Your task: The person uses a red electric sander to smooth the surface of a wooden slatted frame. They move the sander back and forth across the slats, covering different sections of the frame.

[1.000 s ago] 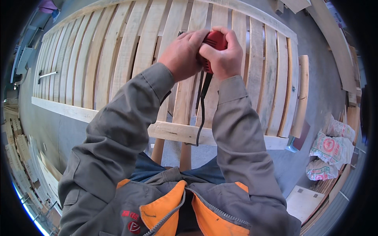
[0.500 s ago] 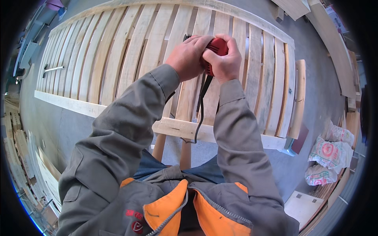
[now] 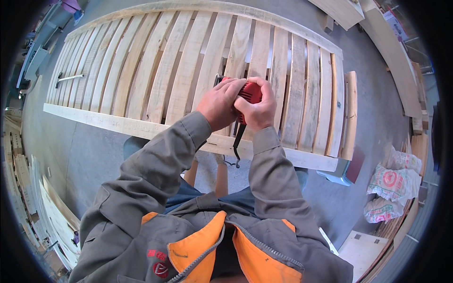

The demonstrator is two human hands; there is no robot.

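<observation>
Both my hands are closed around a red corded power tool (image 3: 251, 93) with dark vents, held over the slatted wooden frame (image 3: 155, 126). My left hand (image 3: 221, 104) wraps its left side, near a dark metal end. On the right side, my right hand (image 3: 258, 106) grips the red body with the thumb across it. A black cord (image 3: 239, 141) hangs from the tool over the frame's near rail. My hands cover much of the tool, and its underside is hidden, so its exact kind and contact with the slats cannot be made out.
A hammer (image 3: 71, 79) lies on the slats at the far left. White printed sacks (image 3: 392, 181) sit on the right beside stacked boards (image 3: 394, 70). More timber (image 3: 21, 174) lines the left edge. A blue-grey box (image 3: 337, 175) stands under the frame's near right corner.
Both hands have drawn the red power tool toward me, nearer the frame's near rail. My grip on it stays the same, and the cord's lower end has shifted with it.
</observation>
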